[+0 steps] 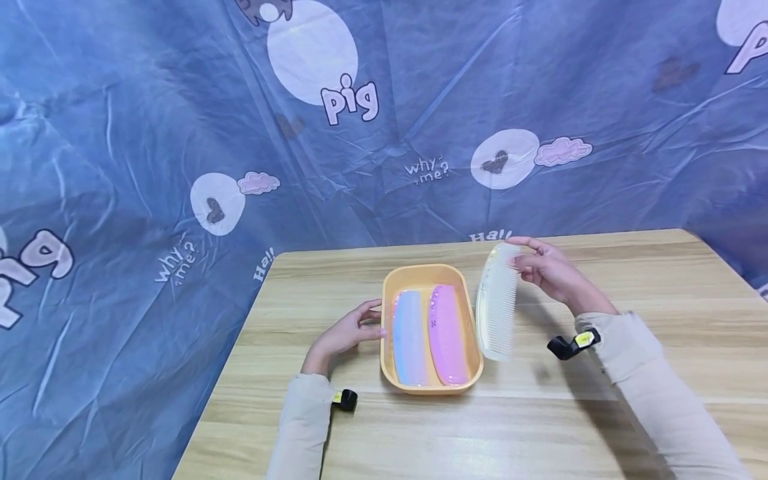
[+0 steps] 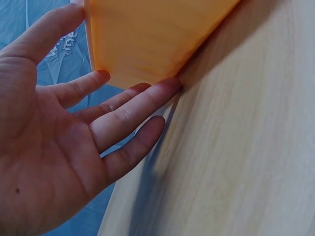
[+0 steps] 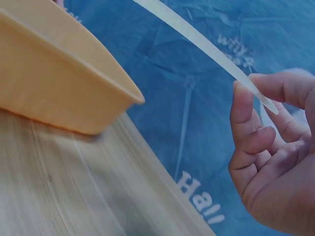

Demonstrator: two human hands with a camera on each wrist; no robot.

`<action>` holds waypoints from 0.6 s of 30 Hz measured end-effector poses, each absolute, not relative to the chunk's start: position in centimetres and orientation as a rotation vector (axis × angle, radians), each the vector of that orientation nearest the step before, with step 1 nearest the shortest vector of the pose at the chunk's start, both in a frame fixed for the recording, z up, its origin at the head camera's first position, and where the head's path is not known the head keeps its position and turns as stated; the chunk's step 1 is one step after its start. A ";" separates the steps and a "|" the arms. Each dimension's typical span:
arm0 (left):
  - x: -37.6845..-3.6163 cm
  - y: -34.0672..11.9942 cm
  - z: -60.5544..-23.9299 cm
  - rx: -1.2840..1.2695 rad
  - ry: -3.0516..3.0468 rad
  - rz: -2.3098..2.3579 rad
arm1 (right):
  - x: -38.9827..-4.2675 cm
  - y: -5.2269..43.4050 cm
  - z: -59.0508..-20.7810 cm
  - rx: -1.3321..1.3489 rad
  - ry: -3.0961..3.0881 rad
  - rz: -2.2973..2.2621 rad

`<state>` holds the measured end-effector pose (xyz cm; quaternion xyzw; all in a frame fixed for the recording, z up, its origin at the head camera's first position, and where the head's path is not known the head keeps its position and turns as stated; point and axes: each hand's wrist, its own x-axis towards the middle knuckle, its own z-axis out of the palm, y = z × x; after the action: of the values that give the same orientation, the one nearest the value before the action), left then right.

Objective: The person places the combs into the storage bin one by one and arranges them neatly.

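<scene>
Blue printed cloth [image 1: 120, 167] hung behind a wooden table [image 1: 600, 413]. An orange tray [image 1: 474, 373] sat mid-table with a blue comb [image 1: 409, 340] and a pink comb [image 1: 447, 337] lying side by side inside. Left hand [image 1: 348, 332] was relaxed, straight fingers [image 2: 147, 98] resting against the tray's left wall. Right hand [image 1: 549, 270] pinched the far end of a clear comb [image 1: 497, 303], held in the air just right of the tray, teeth facing right.

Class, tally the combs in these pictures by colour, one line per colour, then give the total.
Blue comb, in the orange tray: 1
Pink comb, in the tray: 1
Clear comb, pinched by the right hand: 1
Total: 3 combs
</scene>
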<state>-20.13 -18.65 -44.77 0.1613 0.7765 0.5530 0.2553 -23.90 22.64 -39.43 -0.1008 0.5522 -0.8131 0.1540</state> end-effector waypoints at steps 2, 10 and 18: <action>-20.0 -18.6 -44.6 0.447 2.114 1.495 | -23.9 22.1 -39.3 -0.291 1.602 -2.307; -20.1 -18.8 -45.0 0.497 2.158 1.474 | -24.4 20.1 -38.9 -0.260 1.734 -2.198; -20.3 -18.7 -44.8 0.440 2.142 1.479 | -24.9 18.2 -39.1 -0.238 1.829 -2.099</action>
<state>-20.26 -18.72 -44.79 0.1614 0.7860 0.5428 0.2482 -24.90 18.15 -39.08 -0.0840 0.6448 -0.7399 0.1725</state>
